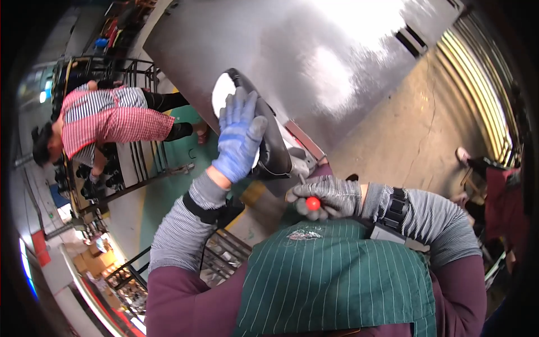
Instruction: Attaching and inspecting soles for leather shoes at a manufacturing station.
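My left hand [238, 135], in a blue-grey work glove, lies flat with its fingers stretched against a black and white padded item [272, 147]. The item is smooth and rounded, with a shiny black side and a white face; my glove covers much of it, and its kind is unclear. At its lower end sits a pale grey piece [300, 163]. Just below this end, my right hand [331, 196], in a grey glove, is closed round a thin tool with a red round end [313, 203]. A slim metal shaft shows toward the item; the tip is hidden.
A broad, shiny grey metal table [264, 39] spreads ahead, with a dark slotted piece [411, 40] at its far right corner. At left, a person [112, 118] in a checked apron bends by black metal racks [135, 163]. Another person in dark red [502, 208] is at right.
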Available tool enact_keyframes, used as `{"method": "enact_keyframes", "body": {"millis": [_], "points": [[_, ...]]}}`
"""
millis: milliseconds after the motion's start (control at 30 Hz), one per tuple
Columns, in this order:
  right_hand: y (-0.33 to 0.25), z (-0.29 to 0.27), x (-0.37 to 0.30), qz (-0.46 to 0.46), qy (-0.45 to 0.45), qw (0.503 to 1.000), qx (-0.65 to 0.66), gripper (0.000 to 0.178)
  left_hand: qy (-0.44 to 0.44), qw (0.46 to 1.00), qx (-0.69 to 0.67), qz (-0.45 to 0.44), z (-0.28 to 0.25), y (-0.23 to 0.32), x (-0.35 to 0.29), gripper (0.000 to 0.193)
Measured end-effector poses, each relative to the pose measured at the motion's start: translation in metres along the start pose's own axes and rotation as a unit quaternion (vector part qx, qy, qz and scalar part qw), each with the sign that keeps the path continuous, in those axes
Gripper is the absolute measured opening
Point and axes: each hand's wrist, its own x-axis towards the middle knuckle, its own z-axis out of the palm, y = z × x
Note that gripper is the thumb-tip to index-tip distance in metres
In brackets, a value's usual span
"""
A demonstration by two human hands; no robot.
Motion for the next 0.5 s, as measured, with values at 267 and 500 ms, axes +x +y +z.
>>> {"method": "enact_keyframes", "body": {"millis": [267, 500], "points": [[0.014, -0.154, -0.087, -0.296, 0.312, 0.701, -0.568, 0.027, 0.016, 0.984, 0.163, -0.063, 0.071, 0.217, 0.063, 0.061], [-0.033, -0.174, -0.117, -0.240, 0.357, 0.670, -0.605, 0.023, 0.078, 0.987, 0.133, -0.053, 0.081, 0.253, 0.121, 0.057]]}}
